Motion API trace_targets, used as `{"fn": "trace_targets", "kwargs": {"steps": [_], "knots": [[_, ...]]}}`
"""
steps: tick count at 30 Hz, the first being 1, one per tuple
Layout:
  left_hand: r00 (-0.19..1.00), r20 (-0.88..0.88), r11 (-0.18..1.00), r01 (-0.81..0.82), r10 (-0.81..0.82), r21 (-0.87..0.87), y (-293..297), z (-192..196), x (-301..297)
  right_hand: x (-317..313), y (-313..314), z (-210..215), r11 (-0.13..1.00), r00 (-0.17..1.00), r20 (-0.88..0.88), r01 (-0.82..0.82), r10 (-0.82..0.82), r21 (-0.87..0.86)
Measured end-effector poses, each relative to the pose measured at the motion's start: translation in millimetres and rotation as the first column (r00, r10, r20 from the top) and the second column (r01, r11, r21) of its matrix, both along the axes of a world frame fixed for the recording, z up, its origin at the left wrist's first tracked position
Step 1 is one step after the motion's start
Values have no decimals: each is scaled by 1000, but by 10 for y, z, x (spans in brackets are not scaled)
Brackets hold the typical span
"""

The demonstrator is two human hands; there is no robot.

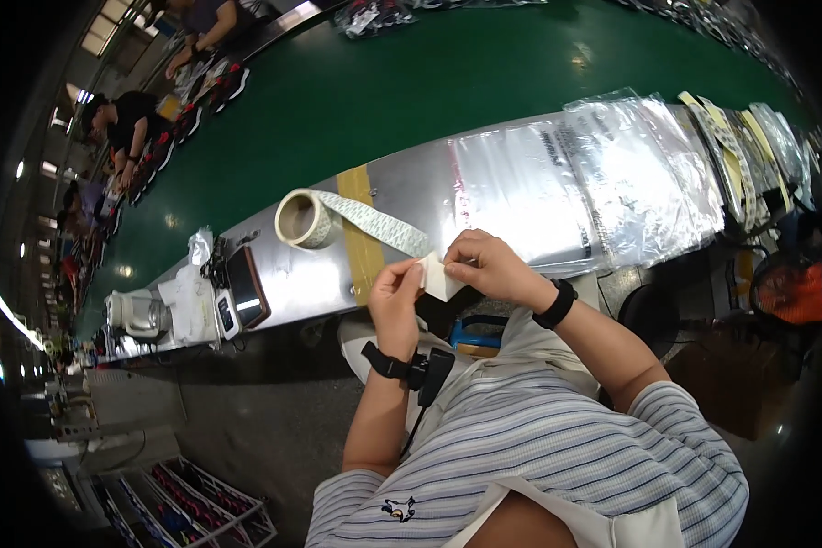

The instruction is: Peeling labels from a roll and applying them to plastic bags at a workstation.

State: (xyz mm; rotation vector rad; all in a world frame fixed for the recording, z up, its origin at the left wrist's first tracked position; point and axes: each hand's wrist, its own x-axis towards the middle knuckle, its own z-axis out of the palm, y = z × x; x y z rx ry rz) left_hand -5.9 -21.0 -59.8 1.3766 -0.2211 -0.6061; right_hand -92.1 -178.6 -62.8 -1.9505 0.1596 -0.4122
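Over the near edge of the tabletop (411,194), I see the left hand (395,304) and right hand (500,270), fingers pinching white paper (440,282) at the end of the strip (374,222), apparently mid-peel, so a gentle, steady pull seems called for.

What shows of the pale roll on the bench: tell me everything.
The pale roll, seemingly paper, is a wide ring with a hollow core and small greenish print. It rests on the metal bench beside a yellow band, open end toward picture left. Its loose strip crosses the band toward the left hand; whether it touches the white piece pinched there is unclear.
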Motion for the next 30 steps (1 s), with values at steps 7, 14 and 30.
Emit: {"fn": "trace_targets", "kwargs": {"steps": [7,14,30], "knots": [[802,556,976,187,-219,115,-189,483,-40,-250,-1,12,912,922,22,-378,386,-156],[299,642,690,494,-706,529,-412,-45,125,-380,-501,117,860,876,-232,468,-422,202],[308,610,668,510,-730,542,-297,179,170,-369,-615,-258,700,729,90,679,-679,-221]]}}
